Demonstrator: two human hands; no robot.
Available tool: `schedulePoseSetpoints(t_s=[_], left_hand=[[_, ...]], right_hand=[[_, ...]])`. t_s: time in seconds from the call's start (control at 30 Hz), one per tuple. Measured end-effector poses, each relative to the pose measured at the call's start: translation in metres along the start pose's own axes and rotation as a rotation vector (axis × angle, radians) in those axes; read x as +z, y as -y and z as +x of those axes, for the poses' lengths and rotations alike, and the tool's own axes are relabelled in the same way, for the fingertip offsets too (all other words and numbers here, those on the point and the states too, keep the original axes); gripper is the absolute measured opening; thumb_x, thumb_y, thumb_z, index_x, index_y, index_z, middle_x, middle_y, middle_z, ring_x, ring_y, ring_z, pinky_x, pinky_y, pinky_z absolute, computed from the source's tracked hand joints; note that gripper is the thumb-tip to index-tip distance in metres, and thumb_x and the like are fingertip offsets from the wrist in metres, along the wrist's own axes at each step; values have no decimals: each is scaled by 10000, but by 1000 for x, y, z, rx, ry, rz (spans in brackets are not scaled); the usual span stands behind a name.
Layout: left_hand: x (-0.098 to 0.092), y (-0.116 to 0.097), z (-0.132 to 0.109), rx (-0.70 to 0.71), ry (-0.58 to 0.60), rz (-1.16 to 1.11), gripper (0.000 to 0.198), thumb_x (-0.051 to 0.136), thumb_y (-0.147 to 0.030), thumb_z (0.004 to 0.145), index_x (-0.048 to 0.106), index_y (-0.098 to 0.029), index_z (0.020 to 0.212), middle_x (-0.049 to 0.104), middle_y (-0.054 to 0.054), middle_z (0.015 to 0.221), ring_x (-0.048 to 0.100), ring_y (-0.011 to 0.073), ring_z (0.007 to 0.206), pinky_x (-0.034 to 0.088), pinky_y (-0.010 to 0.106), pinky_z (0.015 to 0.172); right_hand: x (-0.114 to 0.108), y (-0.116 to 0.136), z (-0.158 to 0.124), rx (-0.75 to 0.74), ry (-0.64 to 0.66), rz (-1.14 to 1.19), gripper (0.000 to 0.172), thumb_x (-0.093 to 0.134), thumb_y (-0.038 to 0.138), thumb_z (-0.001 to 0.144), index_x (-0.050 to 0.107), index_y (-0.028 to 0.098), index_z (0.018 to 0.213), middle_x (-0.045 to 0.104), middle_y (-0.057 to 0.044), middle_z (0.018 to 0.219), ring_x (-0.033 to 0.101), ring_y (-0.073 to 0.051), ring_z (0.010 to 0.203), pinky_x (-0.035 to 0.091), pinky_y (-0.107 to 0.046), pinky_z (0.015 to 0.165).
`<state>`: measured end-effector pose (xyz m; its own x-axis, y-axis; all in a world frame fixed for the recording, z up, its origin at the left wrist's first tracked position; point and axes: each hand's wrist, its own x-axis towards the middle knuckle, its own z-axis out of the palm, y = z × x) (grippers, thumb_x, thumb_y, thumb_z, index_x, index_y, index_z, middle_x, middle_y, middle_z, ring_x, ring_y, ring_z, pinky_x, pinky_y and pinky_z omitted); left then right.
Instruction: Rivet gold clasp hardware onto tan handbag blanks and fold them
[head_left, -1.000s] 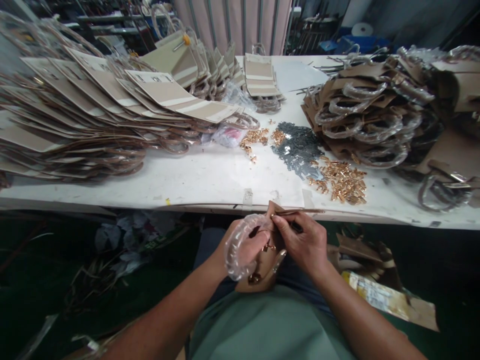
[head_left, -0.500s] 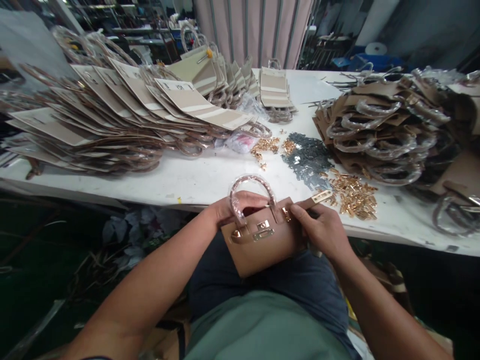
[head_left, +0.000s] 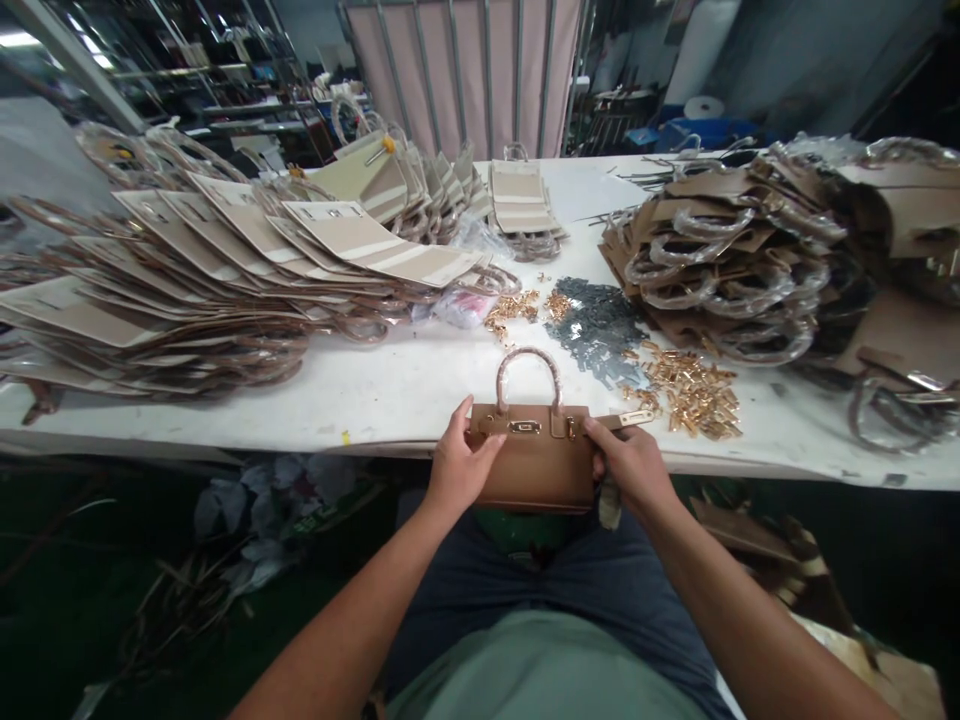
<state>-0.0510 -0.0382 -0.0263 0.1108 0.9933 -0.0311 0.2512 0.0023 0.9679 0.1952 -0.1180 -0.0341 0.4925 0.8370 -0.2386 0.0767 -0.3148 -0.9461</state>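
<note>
Pink fabric (head_left: 491,80) hangs behind metal bars at the far side of the room, with cluttered shelves (head_left: 247,110) to the left and a white roll (head_left: 703,107) to the right. Closer in, a long white surface (head_left: 409,400) runs across the view. On its left lies a broad, fanned stack of beige panels (head_left: 225,240) with plastic-wrapped handles; a yellow-handled tool (head_left: 386,147) rests on the pieces behind it. A smaller stack (head_left: 516,190) lies near the middle, and a high heap of brown bag pieces (head_left: 712,240) fills the right side. Between them, dark grey strips (head_left: 596,330) are spread out, with a pile of gold metal parts (head_left: 697,390) beside them and smaller gold bits (head_left: 514,308) next to a crumpled plastic bag (head_left: 465,308).

At the near edge of the surface, above the lap, both hands hold a brown handbag (head_left: 536,475), its front turned to the wearer and its wrapped handle (head_left: 529,353) arching upward. Its gold clasp (head_left: 525,427) sits below the handle. The left hand (head_left: 461,465) pinches the upper left corner, thumb across the front. The right hand (head_left: 634,465) grips the upper right side, thumb near a small gold fitting (head_left: 571,428); a strap with a gold plate (head_left: 636,418) juts out beyond it. Most fingers behind the bag are hidden.
</note>
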Motion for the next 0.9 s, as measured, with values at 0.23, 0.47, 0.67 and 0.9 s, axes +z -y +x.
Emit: schedulePoseSetpoints(t_s=[0.23, 0.47, 0.67, 0.9], left_hand=[[6, -10, -5, 22, 81, -224, 537, 657, -545, 987, 632, -201, 1398, 670, 117, 1426, 581, 296, 1376, 414, 389, 1184], [6, -20, -16, -184, 101, -509, 614, 660, -681, 931, 696, -164, 1261, 748, 125, 1268, 638, 337, 1303, 512, 453, 1102], [-6, -62, -28, -311, 151, -745, 676, 650, -678, 920, 646, -148, 1339, 749, 160, 1240, 692, 353, 1213, 574, 486, 1019], [-14, -123, -69, 37, 52, -696, 648, 625, -608, 964, 546, -213, 1471, 647, 143, 1443, 583, 349, 1378, 492, 488, 1153]], right_hand=[[-1, 7, -3, 23, 4, 56, 533, 720, 656, 863, 643, 186, 623, 573, -27, 438, 532, -164, 420, 449, -279, 466], [-6, 7, -4, -22, 8, 31, 584, 689, 684, 878, 596, 205, 557, 567, -42, 455, 532, -178, 455, 436, -299, 487], [-11, 33, -25, -120, -54, -39, 504, 729, 681, 856, 720, 179, 814, 587, 0, 499, 547, -184, 484, 418, -304, 509], [17, 81, -90, -736, -81, -136, 357, 778, 484, 889, 729, 221, 1126, 736, -61, 966, 627, -177, 675, 546, -319, 655]])
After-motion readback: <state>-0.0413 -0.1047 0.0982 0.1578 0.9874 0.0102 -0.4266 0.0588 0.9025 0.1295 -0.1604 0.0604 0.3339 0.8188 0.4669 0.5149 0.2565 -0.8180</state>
